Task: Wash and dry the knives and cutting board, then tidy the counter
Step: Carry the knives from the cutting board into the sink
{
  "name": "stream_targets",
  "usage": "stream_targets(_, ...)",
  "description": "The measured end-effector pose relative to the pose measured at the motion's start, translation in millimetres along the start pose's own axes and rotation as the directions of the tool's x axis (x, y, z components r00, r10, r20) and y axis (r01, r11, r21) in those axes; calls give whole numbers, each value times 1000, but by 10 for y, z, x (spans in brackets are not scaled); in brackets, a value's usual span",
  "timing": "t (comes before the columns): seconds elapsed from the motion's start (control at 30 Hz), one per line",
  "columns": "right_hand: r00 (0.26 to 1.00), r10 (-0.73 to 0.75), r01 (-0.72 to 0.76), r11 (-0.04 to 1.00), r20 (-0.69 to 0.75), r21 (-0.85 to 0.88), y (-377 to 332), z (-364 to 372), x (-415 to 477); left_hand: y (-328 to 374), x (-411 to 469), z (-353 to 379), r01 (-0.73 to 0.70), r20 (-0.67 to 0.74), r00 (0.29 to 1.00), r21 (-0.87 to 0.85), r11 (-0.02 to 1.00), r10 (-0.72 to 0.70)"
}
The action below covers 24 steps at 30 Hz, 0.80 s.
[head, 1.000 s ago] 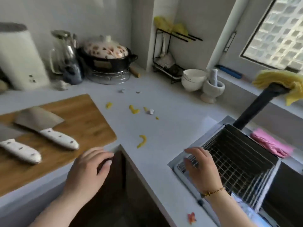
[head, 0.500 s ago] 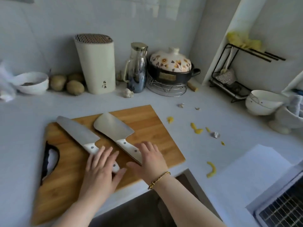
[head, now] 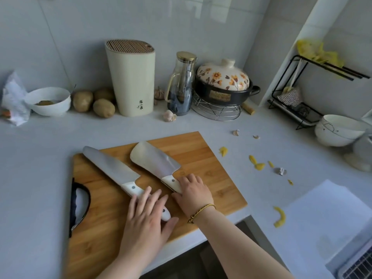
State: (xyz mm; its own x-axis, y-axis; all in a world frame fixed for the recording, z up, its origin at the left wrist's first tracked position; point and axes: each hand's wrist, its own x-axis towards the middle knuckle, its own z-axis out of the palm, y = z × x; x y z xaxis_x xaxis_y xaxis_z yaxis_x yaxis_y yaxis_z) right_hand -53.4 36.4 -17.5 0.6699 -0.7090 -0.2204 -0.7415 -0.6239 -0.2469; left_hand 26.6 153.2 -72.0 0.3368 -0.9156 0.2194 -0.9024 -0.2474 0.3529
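Note:
A wooden cutting board lies on the grey counter, overhanging its front edge. Two white-handled knives rest on it, blades pointing to the far left. The long knife is on the left, and my left hand lies across its handle with straight fingers, thumb out beside the handle's end. The broad cleaver is on the right, and my right hand curls its fingers over the cleaver's handle. Both blades lie flat on the board.
Behind the board stand a cream knife block, potatoes, a white bowl, a glass jug and a flowered pot. Yellow peels and garlic scraps dot the counter to the right. Stacked bowls and the sink rack lie far right.
My view swung left from the sink to the board. Both hands came onto the knife handles; since half a second ago the right fingers have curled over the cleaver's handle.

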Motion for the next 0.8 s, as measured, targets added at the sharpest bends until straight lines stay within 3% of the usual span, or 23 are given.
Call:
stream_targets(0.3, 998, 68, -68, 997, 9, -24, 140, -104, -43, -23, 2, -38, -29, -12, 999, 15, 999, 29)
stream_targets(0.53, 992, 86, -84, 996, -89, 22, 377, -180, -329, -24, 11, 5, -49, -183, 981, 44, 998, 57)
stream_targets(0.67, 963, 150, -121, 983, -224, 137, 677, -258, -633, 197, 11, -11, -136, -286, 951, -60, 989, 113)
stream_targets(0.8, 922, 240, -204, 968, -303, 147, 1136, -392, -1096, 703, 40, 46, -299, -284, 927, -165, 940, 245)
